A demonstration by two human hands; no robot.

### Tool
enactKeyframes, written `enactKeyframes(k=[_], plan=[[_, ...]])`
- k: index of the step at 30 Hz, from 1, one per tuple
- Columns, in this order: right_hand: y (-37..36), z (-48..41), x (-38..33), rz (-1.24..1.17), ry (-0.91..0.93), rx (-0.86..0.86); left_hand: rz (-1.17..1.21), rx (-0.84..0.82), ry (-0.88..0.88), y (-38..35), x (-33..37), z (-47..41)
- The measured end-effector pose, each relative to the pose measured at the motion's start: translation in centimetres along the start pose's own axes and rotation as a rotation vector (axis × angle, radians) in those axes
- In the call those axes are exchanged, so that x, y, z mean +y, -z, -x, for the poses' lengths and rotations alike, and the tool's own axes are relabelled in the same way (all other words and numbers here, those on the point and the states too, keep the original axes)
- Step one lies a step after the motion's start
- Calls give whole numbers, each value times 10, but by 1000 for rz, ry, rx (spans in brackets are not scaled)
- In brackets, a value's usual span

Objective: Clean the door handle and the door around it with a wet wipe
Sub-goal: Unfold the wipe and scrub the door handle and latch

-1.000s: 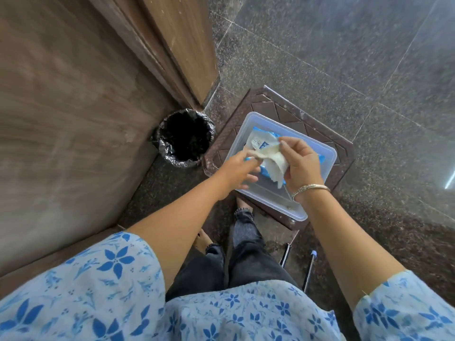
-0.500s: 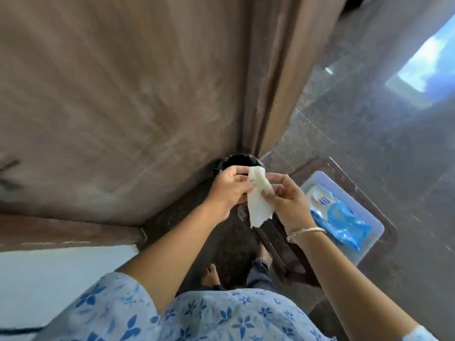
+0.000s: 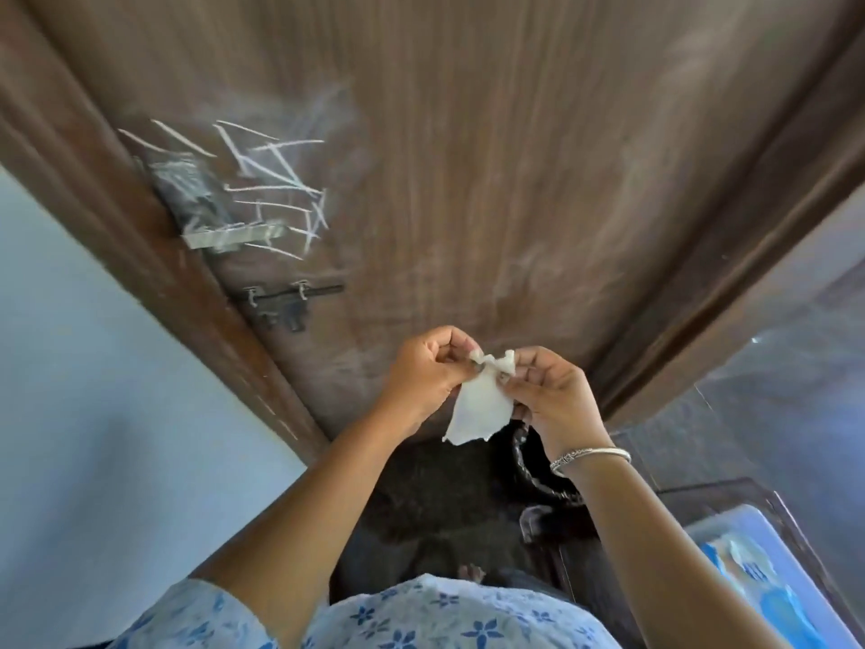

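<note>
A white wet wipe (image 3: 480, 405) hangs between my two hands in front of the brown wooden door (image 3: 468, 156). My left hand (image 3: 428, 372) pinches its top left corner and my right hand (image 3: 550, 395) pinches the top right corner. The metal door handle (image 3: 229, 234) sits at the door's left edge, up and left of my hands, with white chalk scribbles (image 3: 276, 180) across it and the wood beside it. A dark sliding bolt (image 3: 285, 302) is fixed below the handle.
A black-lined bin (image 3: 538, 470) stands on the dark floor below my hands. At lower right a clear box (image 3: 716, 526) holding a blue wipe packet (image 3: 758, 583) rests on a brown stool (image 3: 730, 491). A pale wall (image 3: 93, 391) is on the left.
The wipe has come out of the packet and up in front of the door. My view has swung up from the box and bin to the door handle.
</note>
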State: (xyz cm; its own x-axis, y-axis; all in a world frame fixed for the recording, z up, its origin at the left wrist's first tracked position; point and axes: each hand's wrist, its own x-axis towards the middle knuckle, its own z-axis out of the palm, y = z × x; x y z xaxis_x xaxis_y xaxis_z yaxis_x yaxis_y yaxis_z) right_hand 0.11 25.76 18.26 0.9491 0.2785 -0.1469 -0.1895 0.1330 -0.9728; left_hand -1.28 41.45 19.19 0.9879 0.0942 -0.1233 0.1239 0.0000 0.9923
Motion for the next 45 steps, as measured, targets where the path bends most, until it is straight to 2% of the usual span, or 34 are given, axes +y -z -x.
enactKeyframes(k=[4, 9, 12, 14, 21, 25, 30, 34, 38, 41, 45], plan=[[-20, -21, -14, 81, 82, -98, 14, 93, -47, 20, 13, 5], [-41, -57, -32, 186, 150, -173, 42, 178, -1, 41, 38, 0], [-55, -73, -37, 254, 173, -211, -111, 217, -50, 57, 48, -6], [-60, -81, -41, 241, 184, -245, -164, 266, -102, 62, 48, -13], [-65, -105, -52, 191, 147, -348, -83, 402, -149, 63, 53, -26], [-73, -115, -56, 237, 126, -373, -106, 416, -124, 72, 56, -27], [-92, -123, -66, 217, 186, -438, -110, 405, -131, 91, 63, -31], [-105, -132, -71, 114, 160, -436, -60, 424, -149, 105, 73, -35], [-112, -140, -77, 86, 209, -454, 99, 409, -171, 115, 82, -39], [-120, -143, -78, 63, 231, -421, 64, 449, -178, 118, 87, -43], [-130, -148, -75, 32, 157, -406, 107, 459, -235, 127, 90, -43]])
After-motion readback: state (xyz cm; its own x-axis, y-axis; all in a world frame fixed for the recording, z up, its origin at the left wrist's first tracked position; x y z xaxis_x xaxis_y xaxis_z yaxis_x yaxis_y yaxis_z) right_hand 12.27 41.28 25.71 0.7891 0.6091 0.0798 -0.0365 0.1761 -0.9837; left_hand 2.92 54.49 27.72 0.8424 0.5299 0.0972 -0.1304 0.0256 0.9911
